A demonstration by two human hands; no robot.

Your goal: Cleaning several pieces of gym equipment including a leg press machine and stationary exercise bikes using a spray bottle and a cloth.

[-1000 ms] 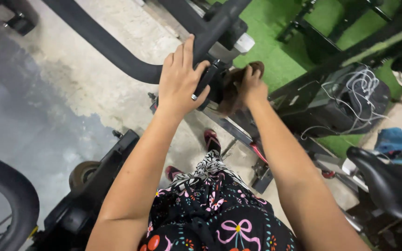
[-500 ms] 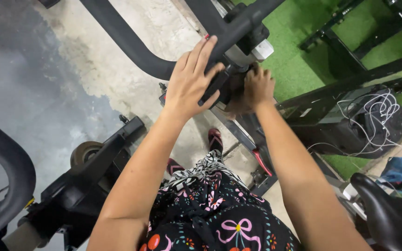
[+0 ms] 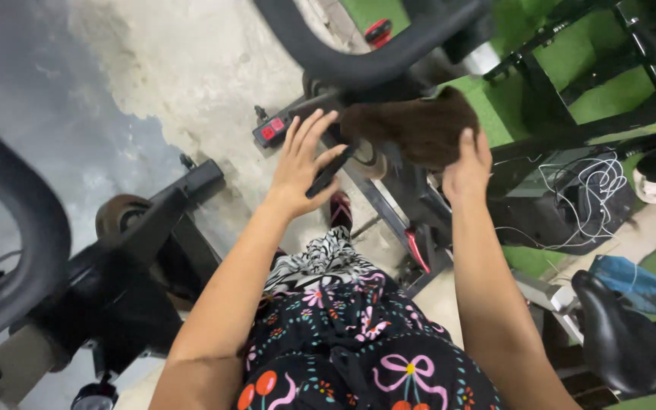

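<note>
Overhead, the right hand (image 3: 471,163) is pinching a brown cloth (image 3: 413,129) against a bike frame (image 3: 389,205), just below the handlebar (image 3: 373,64). Left hand (image 3: 303,163) is hovering beside it, fingers (image 3: 314,125) spreading open. Bare concrete floor (image 3: 191,91) is lying open far left.

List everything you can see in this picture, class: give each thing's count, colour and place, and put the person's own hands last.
Cloth: one, dark brown, top centre, against the bike frame.
Handlebar: one, black, curved, top centre.
Second handlebar: one, black, left edge.
Saddle: one, black, lower right.
Cables: one bundle, white, right.
Floor: grey concrete, upper left.
Turf: green, upper right.
Left hand: open, fingers spread, a slim dark object under the palm.
Right hand: grips the cloth.
</note>
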